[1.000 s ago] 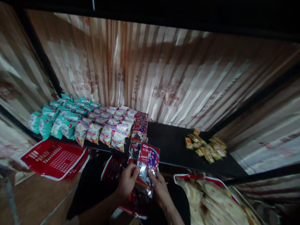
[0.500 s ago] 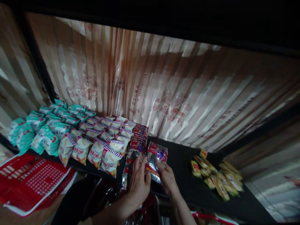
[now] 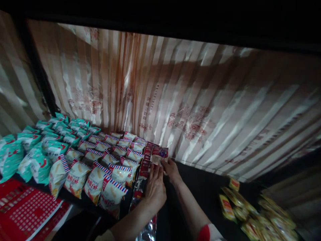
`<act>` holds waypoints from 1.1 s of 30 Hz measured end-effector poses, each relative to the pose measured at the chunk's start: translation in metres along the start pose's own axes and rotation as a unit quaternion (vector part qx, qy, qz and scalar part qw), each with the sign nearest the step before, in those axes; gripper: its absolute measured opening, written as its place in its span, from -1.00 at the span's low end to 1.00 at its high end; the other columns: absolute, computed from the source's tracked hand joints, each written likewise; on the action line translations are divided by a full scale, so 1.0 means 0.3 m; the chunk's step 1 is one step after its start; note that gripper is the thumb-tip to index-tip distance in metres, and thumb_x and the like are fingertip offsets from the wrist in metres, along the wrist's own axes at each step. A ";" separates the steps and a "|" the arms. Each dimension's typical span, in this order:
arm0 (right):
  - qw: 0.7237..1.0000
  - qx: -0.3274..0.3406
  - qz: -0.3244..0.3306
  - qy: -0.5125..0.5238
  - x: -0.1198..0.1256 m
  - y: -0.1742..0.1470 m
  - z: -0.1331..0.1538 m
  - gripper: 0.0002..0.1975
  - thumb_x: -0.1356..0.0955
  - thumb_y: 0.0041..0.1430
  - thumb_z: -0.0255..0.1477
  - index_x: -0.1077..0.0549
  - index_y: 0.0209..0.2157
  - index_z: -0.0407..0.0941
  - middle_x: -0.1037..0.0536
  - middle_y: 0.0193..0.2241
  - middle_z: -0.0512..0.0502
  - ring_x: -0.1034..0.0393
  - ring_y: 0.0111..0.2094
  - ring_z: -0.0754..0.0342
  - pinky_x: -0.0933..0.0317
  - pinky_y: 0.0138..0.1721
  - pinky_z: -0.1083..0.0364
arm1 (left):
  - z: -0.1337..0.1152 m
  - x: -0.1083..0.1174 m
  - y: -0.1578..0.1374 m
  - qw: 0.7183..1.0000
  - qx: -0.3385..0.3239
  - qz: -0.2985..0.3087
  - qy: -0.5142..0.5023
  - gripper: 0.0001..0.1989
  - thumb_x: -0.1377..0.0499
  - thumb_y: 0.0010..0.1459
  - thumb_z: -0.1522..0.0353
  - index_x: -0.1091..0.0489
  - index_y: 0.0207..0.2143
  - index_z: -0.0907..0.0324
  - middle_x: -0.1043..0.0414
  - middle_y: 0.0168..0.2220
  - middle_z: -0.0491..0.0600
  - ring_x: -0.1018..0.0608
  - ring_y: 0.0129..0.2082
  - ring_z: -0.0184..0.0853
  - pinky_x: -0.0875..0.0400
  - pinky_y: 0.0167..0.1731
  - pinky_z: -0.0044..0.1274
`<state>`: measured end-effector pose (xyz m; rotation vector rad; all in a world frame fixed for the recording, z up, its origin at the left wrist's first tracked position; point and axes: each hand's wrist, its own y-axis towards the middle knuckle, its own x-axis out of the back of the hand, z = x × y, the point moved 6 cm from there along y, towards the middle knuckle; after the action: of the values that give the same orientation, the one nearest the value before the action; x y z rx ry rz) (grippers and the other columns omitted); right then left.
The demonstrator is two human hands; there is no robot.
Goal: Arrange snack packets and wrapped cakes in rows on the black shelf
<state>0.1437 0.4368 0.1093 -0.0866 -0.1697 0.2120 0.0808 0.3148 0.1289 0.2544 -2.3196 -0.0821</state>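
Note:
A dark red snack packet (image 3: 159, 153) lies against the far end of a row of similar red packets (image 3: 145, 167) on the black shelf. My right hand (image 3: 172, 171) has its fingers closed on the packet's lower right edge. With fingers stretched out, my left hand (image 3: 155, 190) rests over the row, its fingertips touching the packet's lower edge. My left thumb is partly hidden. Left of the row stand white snack bags (image 3: 110, 194) with striped tops, and beyond them teal bags (image 3: 40, 164).
Yellow packets (image 3: 250, 214) lie in a loose heap on the right of the black shelf (image 3: 200, 197). A red plastic basket (image 3: 32, 207) sits below the shelf at left. A pleated printed curtain (image 3: 190, 100) hangs behind, and a dark beam (image 3: 160, 20) crosses above.
Both hands have reached farther back along the row. The red packet has moved from beside the row's front to its far end. My view has shifted slightly.

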 end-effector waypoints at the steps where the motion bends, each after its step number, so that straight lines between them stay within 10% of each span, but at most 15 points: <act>1: 0.999 0.009 -0.013 -0.040 0.001 0.017 0.005 -0.75 -0.37 -0.09 -0.25 -0.45 -0.40 -0.14 -0.50 -0.61 -0.03 -0.36 -0.60 0.09 -0.19 -0.59 0.16 | 0.003 -0.001 0.014 1.000 -0.001 0.004 0.006 -0.32 0.06 0.00 0.57 -0.03 0.23 0.44 0.09 0.31 0.14 0.15 0.32 -0.12 0.08 0.29 -0.24; 10: 0.954 0.056 -0.080 -0.284 -0.034 0.115 0.059 -0.40 -0.35 -0.04 -0.46 -0.26 0.10 -0.22 -0.57 -0.24 -0.14 -0.48 -0.23 0.02 -0.28 -0.18 0.13 | 0.058 -0.002 0.083 0.998 0.024 -0.007 0.058 -0.37 0.01 0.03 0.49 -0.10 0.21 0.37 0.05 0.31 0.13 0.10 0.32 -0.08 0.09 0.28 -0.26; 24: 0.873 0.069 -0.069 -0.478 -0.118 0.182 0.048 -0.67 -0.25 0.12 -0.37 -0.49 -0.14 -0.18 -0.54 -0.17 -0.29 -0.42 -0.10 -0.09 -0.22 -0.11 0.07 | 0.113 0.006 0.182 0.996 0.053 -0.015 0.072 -0.41 0.01 0.08 0.49 -0.10 0.20 0.46 0.03 0.28 0.29 0.06 0.31 -0.04 0.09 0.26 -0.24; 33: 0.875 0.098 -0.077 -0.468 -0.120 0.216 0.035 -0.71 -0.24 0.11 -0.43 -0.53 -0.22 -0.16 -0.57 -0.24 -0.23 -0.45 -0.17 -0.05 -0.22 -0.12 0.09 | 0.097 0.025 0.200 0.994 0.078 0.003 0.077 -0.42 -0.02 0.07 0.47 -0.13 0.18 0.45 0.02 0.28 0.26 0.05 0.31 -0.07 0.08 0.26 -0.28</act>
<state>0.0942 0.4929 0.1072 0.2430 -1.1203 0.0952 0.0452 0.3715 0.1225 0.3205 -2.1759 0.1177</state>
